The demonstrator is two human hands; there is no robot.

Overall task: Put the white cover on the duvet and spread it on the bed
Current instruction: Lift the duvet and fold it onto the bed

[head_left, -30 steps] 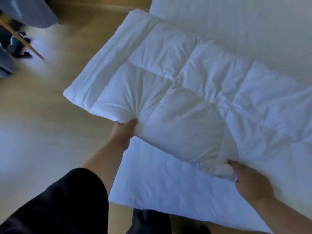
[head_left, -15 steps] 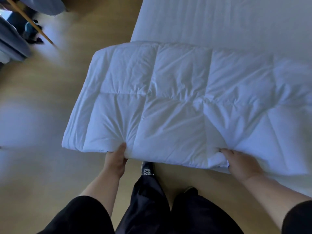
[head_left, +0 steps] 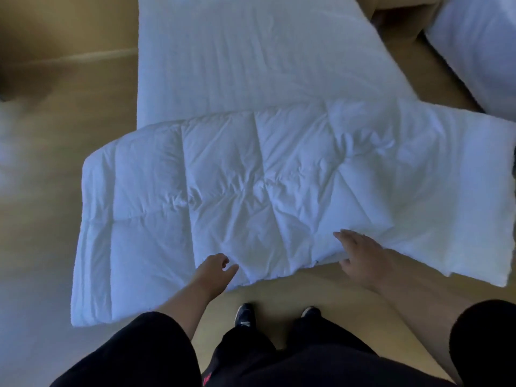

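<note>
The folded, quilted white duvet [head_left: 251, 185] lies across the foot of the bed [head_left: 251, 51], and its ends hang past the mattress on the left and on the right. My left hand [head_left: 215, 268] hovers at the duvet's near edge with loosely curled fingers and holds nothing. Further right on the same edge is my right hand [head_left: 360, 252], its fingers spread flat and touching the duvet. White striped fabric covers the bed beyond the duvet; I cannot tell whether it is the cover or a sheet.
I stand on wooden floor [head_left: 69, 65] at the foot of the bed, with my shoes [head_left: 245, 314] just below the duvet's near edge. A second white bed or cushion [head_left: 480, 37] sits at the top right, with a strip of floor between it and the bed.
The duvet swung round and came down across the foot of the bed. Both hands, which gripped its near edge, have let go and now sit open at that edge.
</note>
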